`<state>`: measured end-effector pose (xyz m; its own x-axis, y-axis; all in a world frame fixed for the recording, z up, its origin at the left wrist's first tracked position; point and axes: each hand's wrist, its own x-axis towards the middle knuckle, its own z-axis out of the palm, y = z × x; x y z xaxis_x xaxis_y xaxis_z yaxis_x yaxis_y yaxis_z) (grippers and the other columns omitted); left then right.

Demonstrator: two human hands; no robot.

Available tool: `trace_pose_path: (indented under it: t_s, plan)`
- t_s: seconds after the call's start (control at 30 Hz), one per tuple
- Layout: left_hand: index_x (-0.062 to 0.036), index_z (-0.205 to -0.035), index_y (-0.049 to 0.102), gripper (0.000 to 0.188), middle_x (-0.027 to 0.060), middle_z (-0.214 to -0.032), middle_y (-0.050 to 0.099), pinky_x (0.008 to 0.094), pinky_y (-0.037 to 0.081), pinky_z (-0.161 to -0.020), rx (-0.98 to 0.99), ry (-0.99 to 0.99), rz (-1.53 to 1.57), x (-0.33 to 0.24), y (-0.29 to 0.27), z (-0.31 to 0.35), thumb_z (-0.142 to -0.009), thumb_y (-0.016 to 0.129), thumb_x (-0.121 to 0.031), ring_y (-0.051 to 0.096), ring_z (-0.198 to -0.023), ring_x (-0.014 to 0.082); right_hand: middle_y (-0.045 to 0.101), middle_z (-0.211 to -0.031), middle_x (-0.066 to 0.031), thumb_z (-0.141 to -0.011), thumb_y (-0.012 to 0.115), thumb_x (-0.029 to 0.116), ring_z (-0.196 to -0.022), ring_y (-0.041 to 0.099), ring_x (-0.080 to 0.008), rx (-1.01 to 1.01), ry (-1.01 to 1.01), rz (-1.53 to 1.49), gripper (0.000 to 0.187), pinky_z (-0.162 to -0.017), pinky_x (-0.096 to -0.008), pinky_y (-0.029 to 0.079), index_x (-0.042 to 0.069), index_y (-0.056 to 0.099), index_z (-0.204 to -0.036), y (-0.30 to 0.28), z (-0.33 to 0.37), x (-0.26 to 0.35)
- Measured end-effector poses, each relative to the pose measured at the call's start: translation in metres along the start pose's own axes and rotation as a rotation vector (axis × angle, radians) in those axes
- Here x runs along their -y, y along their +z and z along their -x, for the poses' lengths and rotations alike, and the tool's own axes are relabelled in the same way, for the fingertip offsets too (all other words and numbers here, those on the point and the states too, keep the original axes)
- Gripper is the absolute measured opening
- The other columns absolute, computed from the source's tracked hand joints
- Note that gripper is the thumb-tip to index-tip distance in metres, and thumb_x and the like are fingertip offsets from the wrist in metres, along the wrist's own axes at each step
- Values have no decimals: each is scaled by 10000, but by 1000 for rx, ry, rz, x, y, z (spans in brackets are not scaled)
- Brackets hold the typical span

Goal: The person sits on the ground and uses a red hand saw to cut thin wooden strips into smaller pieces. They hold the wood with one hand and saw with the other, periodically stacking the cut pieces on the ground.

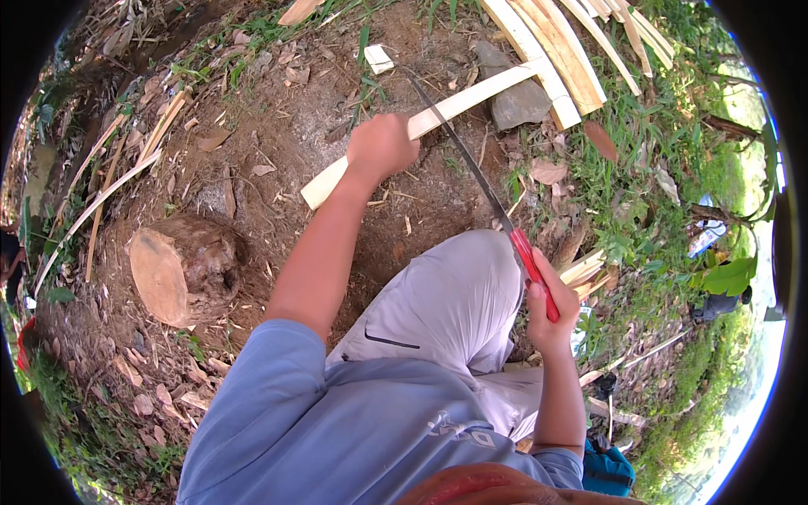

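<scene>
The left hand [380, 146] is closed around a long pale split wooden strip [446, 109], gripping it near the middle of its length, so that one end juts out toward the person at the lower left and the other runs up to the right. That far end rests against a grey stone [520, 103] and reaches the foot of a pile of similar pale strips [560, 50] lying on the ground near the upper right. The right hand [549, 307] is wrapped tight round the red handle [534, 271] of a hand saw, held just beside the person's raised knee in light grey trousers [450, 299]. The saw's thin dark blade [467, 156] slants up and to the left from the handle and crosses over the strip just to the right of the left hand; whether its teeth are touching the wood cannot be told. All this sits over bare brown ground [278, 135] littered with chips and dry leaves. A cut log stump [168, 273] stands on the ground at the left, well apart from both hands, and thin loose slats [118, 181] lie beyond it toward the left edge.
</scene>
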<state>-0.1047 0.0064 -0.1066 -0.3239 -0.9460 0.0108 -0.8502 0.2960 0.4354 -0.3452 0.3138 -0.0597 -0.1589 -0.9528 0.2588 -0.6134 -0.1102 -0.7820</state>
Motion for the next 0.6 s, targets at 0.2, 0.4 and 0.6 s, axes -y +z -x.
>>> trace_pose_path:
  t_s: [0.2, 0.4, 0.6]
  plan:
    - [-56, -1054, 786, 283, 232, -973, 790, 535, 621, -866, -5, 28, 7, -1, 1, -2, -886, 724, -274, 773, -927, 429, 791, -1041, -119, -1061, 640, 155, -749, 659, -102, -2, -13, 45, 439, -727, -253, 524, -19, 662, -1463, -17, -1, 30]
    - [-36, -1043, 782, 298, 242, -969, 787, 539, 622, -860, 1, 38, 20, -2, -6, 4, -875, 740, -279, 774, -930, 430, 805, -1189, -167, -1063, 647, 74, -877, 702, -105, -30, -26, -93, 410, -800, -257, 541, 40, 674, -1471, 55, -101, 22]
    - [-34, -1046, 782, 307, 237, -982, 790, 538, 621, -876, -11, 35, 23, -3, -6, 1, -866, 748, -281, 774, -947, 431, 805, -1190, -173, -1052, 668, 69, -880, 682, -84, -159, -251, -210, 400, -805, -254, 548, 28, 690, -1449, 121, -188, 15]
